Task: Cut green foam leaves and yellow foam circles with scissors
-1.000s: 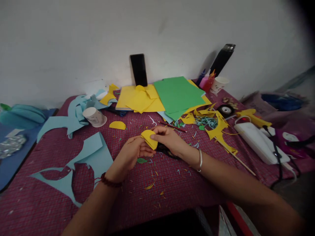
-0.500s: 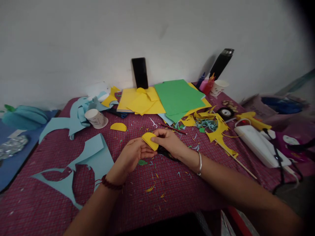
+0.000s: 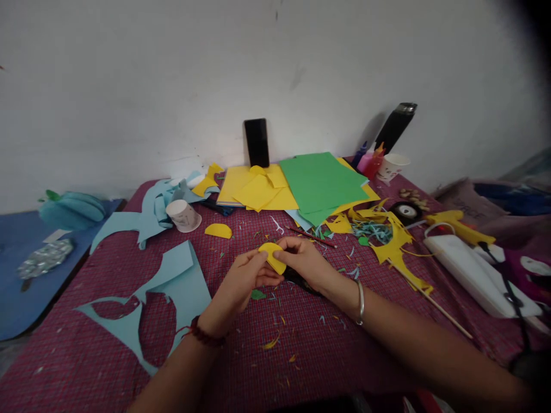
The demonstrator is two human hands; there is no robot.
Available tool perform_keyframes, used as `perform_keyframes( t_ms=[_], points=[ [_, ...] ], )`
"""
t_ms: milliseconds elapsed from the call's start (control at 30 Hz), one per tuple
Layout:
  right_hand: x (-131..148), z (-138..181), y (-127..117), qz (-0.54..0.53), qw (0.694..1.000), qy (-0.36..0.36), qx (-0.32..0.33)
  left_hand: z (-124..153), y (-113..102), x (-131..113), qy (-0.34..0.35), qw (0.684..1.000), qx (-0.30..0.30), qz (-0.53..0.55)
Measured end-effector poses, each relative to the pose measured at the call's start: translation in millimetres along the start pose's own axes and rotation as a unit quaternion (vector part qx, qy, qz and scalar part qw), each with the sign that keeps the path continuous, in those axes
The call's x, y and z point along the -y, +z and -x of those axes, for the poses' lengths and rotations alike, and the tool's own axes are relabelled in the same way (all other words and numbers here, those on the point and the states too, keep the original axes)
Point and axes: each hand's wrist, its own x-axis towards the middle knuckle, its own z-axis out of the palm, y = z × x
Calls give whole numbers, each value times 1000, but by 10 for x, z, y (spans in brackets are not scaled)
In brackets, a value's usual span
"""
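Note:
Between my two hands is a yellow paper half-circle (image 3: 274,256), its straight edge facing down toward me. My left hand (image 3: 245,281) pinches its left end, thumb on top and fingers beneath. At the other end, my right hand (image 3: 306,263) grips the paper between thumb and fingers. A second yellow half-circle (image 3: 218,230) lies flat on the cloth, beyond my left hand. Partly hidden under my right hand is a dark object (image 3: 301,282) whose kind I cannot make out. A dark red pencil (image 3: 314,237) lies just past my right hand.
Cut blue paper (image 3: 189,281) and a paper cup (image 3: 183,215) are on the left. Green sheets (image 3: 325,186) and yellow sheets lie at the back, near a leaning phone (image 3: 256,143). To the right are yellow scraps (image 3: 394,235), a glue gun (image 3: 460,226) and a white power strip (image 3: 477,275).
My left thumb has come down onto the yellow half-circle, where before the left fingers lay straighter beneath it. The whole view has shifted, so everything sits lower and further right.

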Motion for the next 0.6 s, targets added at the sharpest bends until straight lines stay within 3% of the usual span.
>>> perform_keyframes(
  t_ms=[167,267,400,533,600],
  points=[
    [49,37,15,50,996,-73,-18,42,35,10,70,993,-16,-97],
    [102,83,17,24,991,-131,-25,85,31,-2,184,957,-2,-225],
    [126,119,12,5,991,-133,10,122,-5,-14,363,844,-4,-394],
    [130,126,-12,30,988,-149,35,127,-79,2,455,739,-11,-496],
    [152,129,-31,54,980,-186,43,131,-110,-4,500,663,-25,-557]
  ],
)
